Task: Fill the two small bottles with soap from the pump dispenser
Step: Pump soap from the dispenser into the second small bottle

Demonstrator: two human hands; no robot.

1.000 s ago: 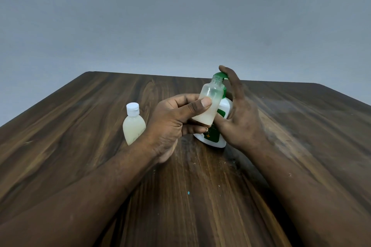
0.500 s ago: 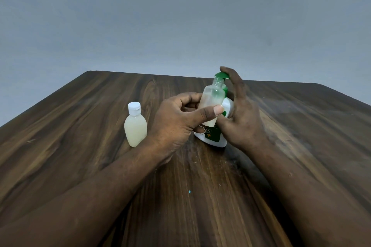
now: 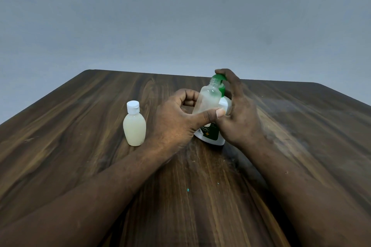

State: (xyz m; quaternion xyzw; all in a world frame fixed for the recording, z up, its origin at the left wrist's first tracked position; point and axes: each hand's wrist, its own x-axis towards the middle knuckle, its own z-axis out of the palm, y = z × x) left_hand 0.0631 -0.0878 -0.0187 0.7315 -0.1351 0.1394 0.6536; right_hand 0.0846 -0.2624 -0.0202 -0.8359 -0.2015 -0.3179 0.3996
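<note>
The small uncapped clear plastic bottle (image 3: 207,100) is off the worktop in the left hand (image 3: 174,122), with the thumb pressed across its front and the fingers curled behind it. The bottle leans a little towards the right hand (image 3: 241,118), and its open threaded neck sits right at the green pump head (image 3: 220,77) of the white pump dispenser with a green label (image 3: 210,136). How much soap is inside it cannot be told.

The dispenser stands upright just behind the left thumb. The right hand is wrapped round its side, with the forefinger laid on top of the pump head. The two hands are close together, thumb tips almost meeting in front of the dispenser.

Beside the left wrist, on its outer side, stands a small bottle with a white cap (image 3: 134,126), upright and full of pale cloudy soap. All of this rests on a dark wood-grain worktop (image 3: 80,146), and a tiny teal speck (image 3: 188,189) lies between the forearms.
</note>
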